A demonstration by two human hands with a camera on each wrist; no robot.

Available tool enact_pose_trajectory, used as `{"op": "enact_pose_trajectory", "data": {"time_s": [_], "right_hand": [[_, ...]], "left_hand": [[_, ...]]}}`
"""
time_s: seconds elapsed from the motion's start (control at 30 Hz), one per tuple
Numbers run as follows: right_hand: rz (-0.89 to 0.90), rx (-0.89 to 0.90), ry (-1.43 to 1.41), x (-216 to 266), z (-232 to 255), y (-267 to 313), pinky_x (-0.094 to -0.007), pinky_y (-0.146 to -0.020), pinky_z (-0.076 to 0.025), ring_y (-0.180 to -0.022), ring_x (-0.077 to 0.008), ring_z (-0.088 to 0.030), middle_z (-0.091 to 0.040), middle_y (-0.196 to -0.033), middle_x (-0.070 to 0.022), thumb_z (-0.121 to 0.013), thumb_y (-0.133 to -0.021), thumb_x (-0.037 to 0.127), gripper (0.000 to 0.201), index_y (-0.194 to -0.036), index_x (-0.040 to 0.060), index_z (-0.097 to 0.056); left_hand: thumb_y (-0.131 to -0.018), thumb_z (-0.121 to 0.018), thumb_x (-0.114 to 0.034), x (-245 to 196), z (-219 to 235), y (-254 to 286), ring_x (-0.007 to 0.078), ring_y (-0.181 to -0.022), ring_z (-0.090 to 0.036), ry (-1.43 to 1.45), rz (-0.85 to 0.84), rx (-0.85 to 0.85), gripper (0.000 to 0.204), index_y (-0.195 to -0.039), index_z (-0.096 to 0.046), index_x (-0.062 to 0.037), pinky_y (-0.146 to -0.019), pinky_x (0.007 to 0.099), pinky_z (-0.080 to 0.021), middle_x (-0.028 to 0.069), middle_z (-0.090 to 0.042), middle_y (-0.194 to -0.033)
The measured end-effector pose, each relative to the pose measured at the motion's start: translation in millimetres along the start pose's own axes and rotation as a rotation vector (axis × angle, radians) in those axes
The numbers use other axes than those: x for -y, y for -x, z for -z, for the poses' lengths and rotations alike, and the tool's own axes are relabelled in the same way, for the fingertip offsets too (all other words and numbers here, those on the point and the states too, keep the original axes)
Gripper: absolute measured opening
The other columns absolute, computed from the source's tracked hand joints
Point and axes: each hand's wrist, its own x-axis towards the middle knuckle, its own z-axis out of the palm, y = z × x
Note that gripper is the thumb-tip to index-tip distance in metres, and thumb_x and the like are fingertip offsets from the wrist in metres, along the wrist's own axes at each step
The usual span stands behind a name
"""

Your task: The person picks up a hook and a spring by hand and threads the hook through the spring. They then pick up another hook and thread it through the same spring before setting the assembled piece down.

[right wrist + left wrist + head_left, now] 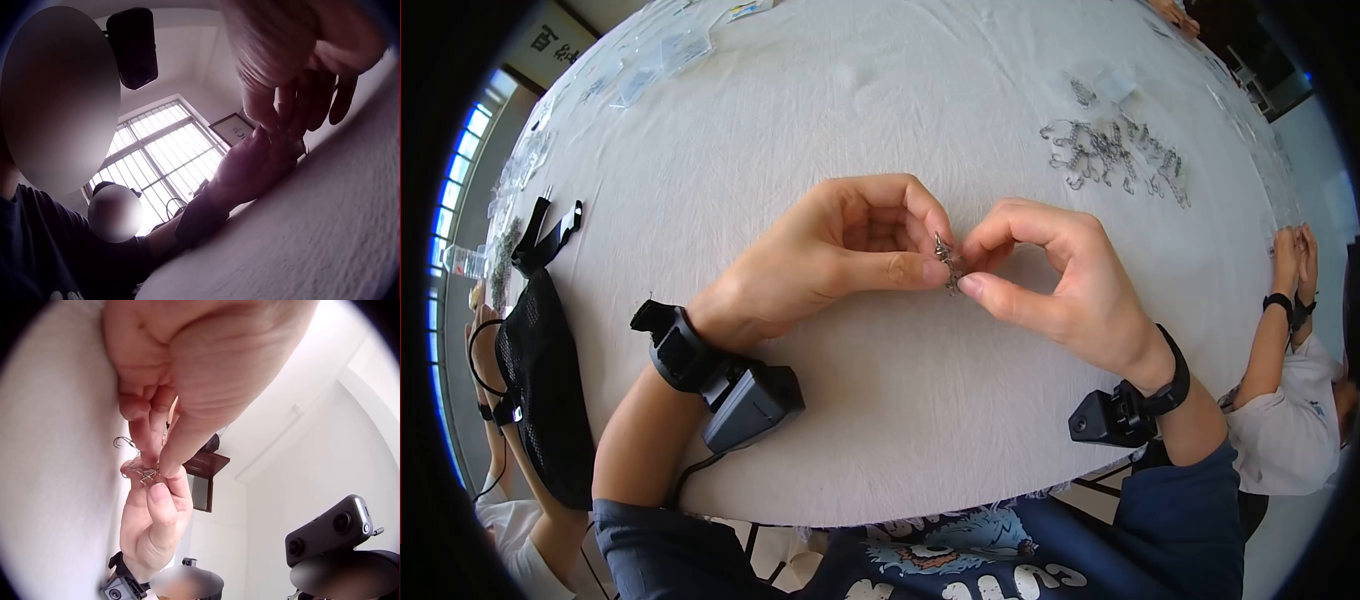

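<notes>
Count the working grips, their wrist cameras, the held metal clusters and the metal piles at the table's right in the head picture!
Grips: 2, left grip and right grip
Wrist cameras: 2, left camera and right camera
Held metal cluster: 1, bits too tangled to count
Loose metal pile: 1
Total: 6

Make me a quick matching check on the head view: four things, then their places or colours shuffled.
1. small metal piece
2. pile of metal pieces
3. mesh item
4. tablecloth

A. black, at the far left
B. white, beneath the hands
C. between left hand and right hand fingertips
D. upper right, beyond the right hand

Pairs: 1-C, 2-D, 3-A, 4-B
</notes>
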Motion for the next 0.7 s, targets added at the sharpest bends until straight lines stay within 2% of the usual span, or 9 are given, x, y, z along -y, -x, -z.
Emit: {"op": "enact_pose_trajectory", "data": {"time_s": [0.23,0.53,0.7], "right_hand": [[-0.042,0.024,0.003,-1.3,-0.1,-0.5,-0.0271,-0.068,-0.046,-0.072,-0.0128,-0.058,-0.062,-0.075,-0.0060,-0.067,-0.079,0.009,0.010,-0.078,-0.0004,-0.063],[-0.099,0.058,-0.008,0.5,-0.1,0.1,-0.0252,-0.067,-0.042,-0.071,-0.0104,-0.053,-0.062,-0.076,-0.0040,-0.067,-0.079,0.011,0.011,-0.078,0.0008,-0.063],[-0.079,0.055,-0.025,1.3,-0.4,0.0,-0.0258,-0.067,-0.042,-0.071,-0.0103,-0.052,-0.060,-0.075,-0.0029,-0.067,-0.079,0.011,0.011,-0.078,0.0014,-0.061]], "left_hand": [[-0.081,-0.069,-0.003,-1.2,-1.6,0.7,0.0051,-0.083,-0.055,-0.025,0.002,-0.015,0.015,-0.091,-0.058,-0.0060,-0.079,0.0210,-0.044,-0.0028,-0.059,-0.088],[-0.080,-0.071,-0.004,0.5,-0.4,0.5,0.0036,-0.077,-0.048,-0.058,-0.013,-0.009,0.016,-0.088,-0.057,-0.0066,-0.074,0.0197,-0.040,-0.0055,-0.053,-0.081],[-0.080,-0.070,-0.002,2.4,-0.7,0.2,0.0058,-0.078,-0.050,-0.107,-0.023,-0.044,0.016,-0.087,-0.057,-0.0062,-0.075,0.0208,-0.041,-0.0041,-0.054,-0.083]]}}
